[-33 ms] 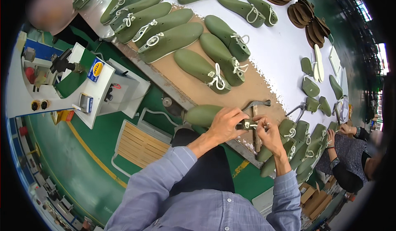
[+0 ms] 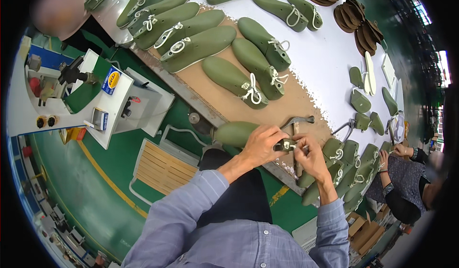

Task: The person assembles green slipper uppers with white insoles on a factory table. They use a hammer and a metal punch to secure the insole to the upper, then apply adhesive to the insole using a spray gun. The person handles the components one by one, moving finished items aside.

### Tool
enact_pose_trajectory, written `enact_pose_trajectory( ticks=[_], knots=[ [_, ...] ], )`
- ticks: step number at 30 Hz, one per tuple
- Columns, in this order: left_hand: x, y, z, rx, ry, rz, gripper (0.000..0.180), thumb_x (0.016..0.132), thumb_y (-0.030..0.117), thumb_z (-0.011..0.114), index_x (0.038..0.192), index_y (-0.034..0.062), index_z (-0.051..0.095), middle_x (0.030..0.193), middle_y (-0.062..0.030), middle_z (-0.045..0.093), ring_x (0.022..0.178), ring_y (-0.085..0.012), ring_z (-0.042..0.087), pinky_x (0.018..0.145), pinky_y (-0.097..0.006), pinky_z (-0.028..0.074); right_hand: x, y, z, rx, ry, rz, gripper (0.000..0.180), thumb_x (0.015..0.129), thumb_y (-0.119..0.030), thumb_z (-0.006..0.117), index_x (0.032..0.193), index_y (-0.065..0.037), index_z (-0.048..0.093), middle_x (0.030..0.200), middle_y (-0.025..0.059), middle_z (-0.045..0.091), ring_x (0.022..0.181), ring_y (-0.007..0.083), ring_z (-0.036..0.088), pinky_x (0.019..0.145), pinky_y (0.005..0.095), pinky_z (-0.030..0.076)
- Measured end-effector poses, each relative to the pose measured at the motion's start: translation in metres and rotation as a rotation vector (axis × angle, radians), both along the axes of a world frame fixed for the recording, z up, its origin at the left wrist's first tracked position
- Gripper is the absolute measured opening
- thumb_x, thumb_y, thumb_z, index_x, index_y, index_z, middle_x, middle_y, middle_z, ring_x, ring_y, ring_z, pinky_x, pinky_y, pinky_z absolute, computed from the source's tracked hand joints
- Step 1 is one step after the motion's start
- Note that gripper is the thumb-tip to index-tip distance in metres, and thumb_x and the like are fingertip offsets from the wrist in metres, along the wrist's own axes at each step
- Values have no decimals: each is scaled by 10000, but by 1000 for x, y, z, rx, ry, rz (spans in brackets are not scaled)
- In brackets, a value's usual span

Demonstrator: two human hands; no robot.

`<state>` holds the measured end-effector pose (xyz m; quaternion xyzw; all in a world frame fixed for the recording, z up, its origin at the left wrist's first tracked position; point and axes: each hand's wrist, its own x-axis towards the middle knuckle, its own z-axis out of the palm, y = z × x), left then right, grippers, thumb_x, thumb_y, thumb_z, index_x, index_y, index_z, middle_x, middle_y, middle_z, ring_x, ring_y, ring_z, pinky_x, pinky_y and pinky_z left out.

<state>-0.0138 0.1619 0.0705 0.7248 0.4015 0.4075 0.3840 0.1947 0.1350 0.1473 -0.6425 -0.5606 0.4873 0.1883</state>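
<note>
Green shoe form [image 2: 234,133] lies gripped under the curled left hand [image 2: 262,144]; the right hand [image 2: 311,157], turned inward, pinches its string [image 2: 293,146].

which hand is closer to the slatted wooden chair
Left. The left hand, on the green shoe last, is to the right of the slatted wooden chair; the right hand, at the white cord, is farther right.

Bright, even light covers the desk [image 2: 311,62], its white stretch close to washed out (shadows there are soft). Windows [image 2: 443,63] glare at the right rim. The fisheye bends straight edges and darkens to black corners; detail smears outward, and a head [image 2: 56,7] at upper left is blurred.
</note>
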Motion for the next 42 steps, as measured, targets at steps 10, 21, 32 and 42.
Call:
enact_pose_trajectory(
  ticks=[10, 21, 32, 42],
  knots=[
    [3, -1, -4, 71, -19, 23, 510, 655, 226, 936, 1106, 127, 718, 1103, -21, 713, 1064, -266, 670, 926, -424, 503, -5, 3, 18, 313, -107, 91, 95, 928, -60, 690, 931, -12, 608, 1098, 139, 659, 690, 296, 586, 657, 370, 497],
    [1, -3, -30, 42, 114, -15, 515, 677, 282, 927, 1138, 168, 727, 1149, 26, 734, 1132, -225, 650, 928, -402, 472, -3, -17, -35, 409, -91, -126, 171, 1005, -81, 552, 858, -2, 515, 1031, 151, 655, 817, 246, 594, 752, 391, 503],
    [3, -1, -28, 16, 151, -78, 510, 703, 289, 902, 1172, 178, 735, 1102, 5, 754, 1156, -242, 643, 952, -420, 481, -11, -30, -92, 627, -124, -292, 192, 1046, -163, 572, 908, -32, 544, 935, 157, 709, 694, 288, 637, 636, 400, 510],
    [-27, 25, -21, 47, 549, -356, 796, 680, 308, 931, 1386, 150, 600, 1308, -78, 667, 1288, -308, 563, 1137, -488, 399, -33, 8, -122, 801, -272, -559, 261, 1061, -201, 534, 867, -26, 542, 660, 188, 566, 571, 416, 584, 528, 485, 454]
  ],
)
